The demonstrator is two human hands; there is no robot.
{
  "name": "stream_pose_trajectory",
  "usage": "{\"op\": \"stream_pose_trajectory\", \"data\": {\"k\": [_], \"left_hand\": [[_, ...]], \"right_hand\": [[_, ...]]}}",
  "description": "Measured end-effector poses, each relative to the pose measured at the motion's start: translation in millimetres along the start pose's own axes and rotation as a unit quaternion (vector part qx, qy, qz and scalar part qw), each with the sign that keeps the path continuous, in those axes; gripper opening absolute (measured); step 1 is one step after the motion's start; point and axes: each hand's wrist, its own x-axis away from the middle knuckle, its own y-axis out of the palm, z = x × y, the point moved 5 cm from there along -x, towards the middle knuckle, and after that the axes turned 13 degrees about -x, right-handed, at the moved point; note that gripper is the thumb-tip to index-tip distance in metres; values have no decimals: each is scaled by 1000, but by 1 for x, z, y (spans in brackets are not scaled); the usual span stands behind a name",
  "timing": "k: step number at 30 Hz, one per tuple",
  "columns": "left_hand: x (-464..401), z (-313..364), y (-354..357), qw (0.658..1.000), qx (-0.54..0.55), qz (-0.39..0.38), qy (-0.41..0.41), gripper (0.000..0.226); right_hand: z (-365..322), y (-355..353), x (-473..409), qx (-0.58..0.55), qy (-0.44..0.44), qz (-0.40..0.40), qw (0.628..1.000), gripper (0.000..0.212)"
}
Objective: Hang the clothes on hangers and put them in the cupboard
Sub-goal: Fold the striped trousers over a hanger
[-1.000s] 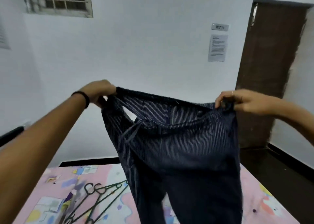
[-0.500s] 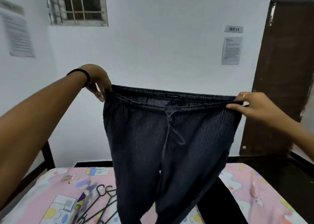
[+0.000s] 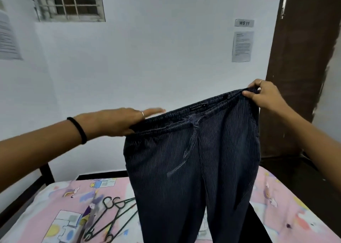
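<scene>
Dark blue pinstriped trousers (image 3: pixel 191 161) held up by the waistband above the bed (image 3: pixel 287 206), legs hanging down. Right hand (image 3: pixel 263 96) pinches the waistband's right end. Left hand (image 3: pixel 121 121) lies flat, fingers straight, thumb under the left end. Green hangers (image 3: pixel 112 218) lie on the pink bedsheet, lower left.

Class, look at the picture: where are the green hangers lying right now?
In the head view, the hangers lie at the lower left on the pink bedsheet, just left of the hanging striped trousers and below the left hand.
</scene>
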Motion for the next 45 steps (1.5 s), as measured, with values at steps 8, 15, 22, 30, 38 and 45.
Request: {"op": "stream_pose_trajectory", "data": {"k": [8,15,22,30,38,45], "left_hand": [[-5,35,26,984,-163,-31,67,50],[-9,-1,7,987,38,143,-61,33],[15,-43,-81,972,106,208,-26,21],[81,-82,-190,788,389,473,-66,30],[29,-101,-158,808,413,301,-293,3],[-15,-72,-170,748,452,374,-310,14]], "right_hand": [[-6,1,3,47,-5,20,999,16],[-16,-2,7,72,-28,22,997,18],[-67,-37,-2,-71,-49,36,996,15],[-158,-115,5,-426,-194,-22,883,36],[-157,-83,-31,-123,-45,-18,991,27],[-183,-17,-21,-282,21,-51,958,20]]}}
